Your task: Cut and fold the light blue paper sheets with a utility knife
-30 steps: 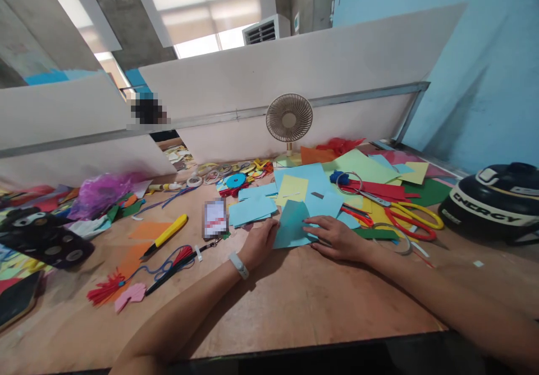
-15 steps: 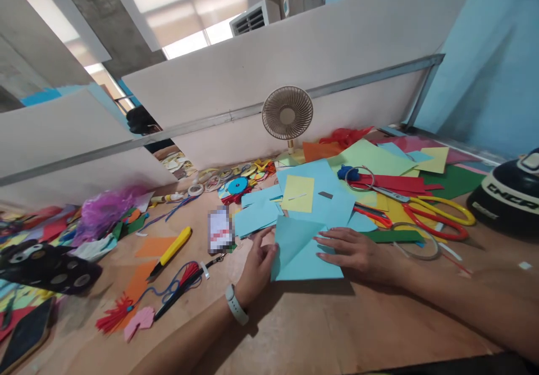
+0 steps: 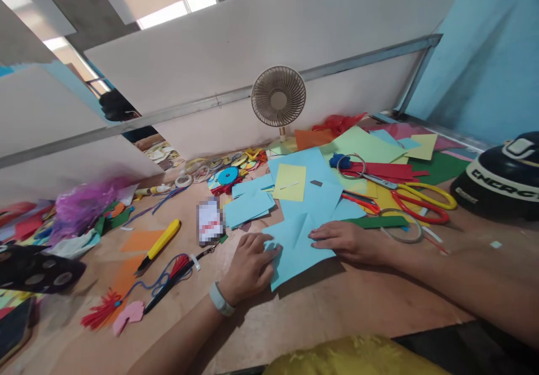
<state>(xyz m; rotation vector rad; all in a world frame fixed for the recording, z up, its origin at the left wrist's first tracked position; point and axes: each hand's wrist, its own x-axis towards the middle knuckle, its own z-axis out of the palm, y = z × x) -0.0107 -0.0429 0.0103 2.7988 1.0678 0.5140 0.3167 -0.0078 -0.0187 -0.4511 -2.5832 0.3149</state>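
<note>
Light-blue paper sheet (image 3: 295, 248) is on the bench (image 3: 379, 310), betw. both hands, just this side of the bigger blue sheet (image 3: 326, 198). Looks v. light, thin but w/ a bit of stiffness, so it'll prob. bend and crease easily, not too slippery. L edge: good spot for a light pinch, no squeezing. Mid: crease near the far edge, best not crushed by accident. R edge: flat fingers should pin it OK. Now hands, L to R. Left hand (image 3: 250, 263): wristband (image 3: 221, 298) on, fingers curled at the L edge, grip narrow; can't tell if the thumb's pinching. Right hand (image 3: 343, 240): forearm low from the R, fingers laid tog. on the R side, thumb hidden; can't tell if that grip's clamped or only resting.
</note>
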